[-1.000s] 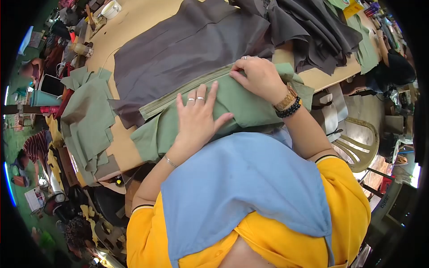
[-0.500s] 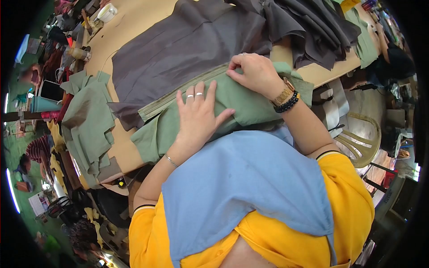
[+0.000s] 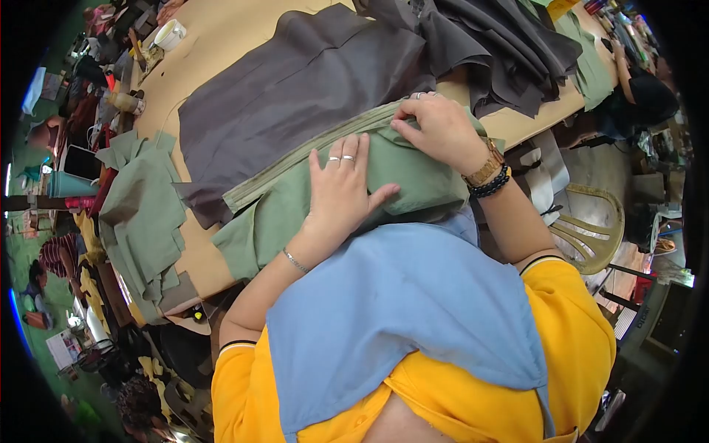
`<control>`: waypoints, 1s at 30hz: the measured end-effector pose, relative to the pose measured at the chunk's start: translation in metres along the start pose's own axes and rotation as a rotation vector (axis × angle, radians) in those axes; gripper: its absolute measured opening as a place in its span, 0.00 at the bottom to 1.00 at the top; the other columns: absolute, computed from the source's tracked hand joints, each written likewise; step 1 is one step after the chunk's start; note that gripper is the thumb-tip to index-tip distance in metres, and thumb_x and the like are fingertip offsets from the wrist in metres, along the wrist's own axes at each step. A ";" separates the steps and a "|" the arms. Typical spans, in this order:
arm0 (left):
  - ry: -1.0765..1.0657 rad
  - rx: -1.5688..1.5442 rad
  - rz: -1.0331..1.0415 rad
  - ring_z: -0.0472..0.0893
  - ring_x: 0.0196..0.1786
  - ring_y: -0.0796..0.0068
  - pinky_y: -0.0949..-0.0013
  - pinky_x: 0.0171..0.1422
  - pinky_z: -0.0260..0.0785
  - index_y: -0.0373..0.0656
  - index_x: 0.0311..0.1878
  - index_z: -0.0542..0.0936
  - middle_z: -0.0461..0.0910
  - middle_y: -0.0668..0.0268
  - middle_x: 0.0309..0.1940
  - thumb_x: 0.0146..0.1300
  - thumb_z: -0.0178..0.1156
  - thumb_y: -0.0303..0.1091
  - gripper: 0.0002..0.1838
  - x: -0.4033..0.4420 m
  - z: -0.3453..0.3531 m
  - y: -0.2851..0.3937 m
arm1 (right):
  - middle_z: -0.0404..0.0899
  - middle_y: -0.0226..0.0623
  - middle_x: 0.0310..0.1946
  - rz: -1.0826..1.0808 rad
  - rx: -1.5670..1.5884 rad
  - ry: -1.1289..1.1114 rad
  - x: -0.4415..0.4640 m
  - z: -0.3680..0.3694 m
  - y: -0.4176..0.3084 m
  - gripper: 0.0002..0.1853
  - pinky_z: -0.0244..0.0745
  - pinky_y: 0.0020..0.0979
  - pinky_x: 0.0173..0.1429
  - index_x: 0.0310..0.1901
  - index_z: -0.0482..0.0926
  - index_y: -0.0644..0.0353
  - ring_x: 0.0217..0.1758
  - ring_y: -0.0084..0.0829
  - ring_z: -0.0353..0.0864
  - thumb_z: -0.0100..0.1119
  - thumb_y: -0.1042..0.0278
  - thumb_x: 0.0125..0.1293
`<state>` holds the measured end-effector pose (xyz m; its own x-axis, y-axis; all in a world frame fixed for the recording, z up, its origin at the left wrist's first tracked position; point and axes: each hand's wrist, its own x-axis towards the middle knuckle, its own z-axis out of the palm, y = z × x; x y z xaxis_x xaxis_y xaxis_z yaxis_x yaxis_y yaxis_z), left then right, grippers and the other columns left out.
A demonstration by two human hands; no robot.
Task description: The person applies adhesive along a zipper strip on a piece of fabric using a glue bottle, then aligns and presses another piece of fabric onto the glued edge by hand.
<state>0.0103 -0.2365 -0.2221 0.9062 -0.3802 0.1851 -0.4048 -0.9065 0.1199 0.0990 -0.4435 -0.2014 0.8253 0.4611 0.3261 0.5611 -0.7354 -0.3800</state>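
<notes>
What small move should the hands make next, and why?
Probably slide the left hand, spread on the green cloth, toward the left end of the folded strip: no hand is on that end, while the right hand's bent fingers are at the strip farther right.

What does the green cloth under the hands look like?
The green cloth looks soft and thin, with loose creases. Along its far side runs a long, paler strip, beside the dark cloth. It lies on the table, close to the apron. The left hand rests on it, fingers spread; the right hand, fingers bent, is at the strip.
</notes>
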 end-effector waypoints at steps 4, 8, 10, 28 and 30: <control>0.004 0.000 -0.002 0.70 0.69 0.60 0.39 0.70 0.59 0.36 0.73 0.69 0.71 0.57 0.66 0.63 0.54 0.73 0.50 0.000 -0.001 0.001 | 0.82 0.36 0.28 -0.011 -0.013 0.045 0.004 0.003 -0.001 0.08 0.77 0.42 0.42 0.35 0.85 0.57 0.37 0.41 0.82 0.68 0.61 0.62; -0.005 0.000 0.004 0.71 0.66 0.60 0.39 0.70 0.58 0.36 0.73 0.69 0.71 0.57 0.65 0.62 0.54 0.75 0.52 0.002 -0.001 0.001 | 0.82 0.36 0.29 0.022 -0.008 0.061 0.006 0.007 0.001 0.09 0.77 0.42 0.41 0.34 0.85 0.57 0.37 0.41 0.83 0.68 0.60 0.62; -0.004 0.015 0.006 0.71 0.65 0.59 0.40 0.70 0.57 0.36 0.73 0.69 0.71 0.57 0.64 0.62 0.53 0.76 0.52 0.003 0.000 0.001 | 0.82 0.35 0.29 0.024 -0.006 0.067 0.005 0.010 0.003 0.09 0.77 0.42 0.41 0.34 0.85 0.56 0.37 0.40 0.83 0.68 0.60 0.62; -0.029 0.078 0.091 0.73 0.60 0.62 0.58 0.61 0.64 0.33 0.69 0.72 0.74 0.59 0.60 0.60 0.56 0.74 0.51 0.028 0.000 0.007 | 0.84 0.33 0.30 0.012 -0.119 0.048 -0.001 0.016 0.001 0.08 0.74 0.41 0.46 0.36 0.85 0.54 0.39 0.39 0.84 0.66 0.59 0.64; -0.126 0.115 0.086 0.74 0.58 0.63 0.59 0.57 0.65 0.33 0.69 0.72 0.74 0.60 0.60 0.59 0.57 0.75 0.52 0.032 -0.007 0.010 | 0.85 0.33 0.31 0.005 -0.104 0.012 -0.004 0.003 -0.001 0.09 0.72 0.41 0.50 0.36 0.86 0.54 0.40 0.39 0.84 0.65 0.58 0.66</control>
<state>0.0342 -0.2558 -0.2079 0.8801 -0.4702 0.0654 -0.4709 -0.8822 -0.0046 0.0951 -0.4430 -0.2053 0.8268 0.4515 0.3354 0.5466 -0.7856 -0.2900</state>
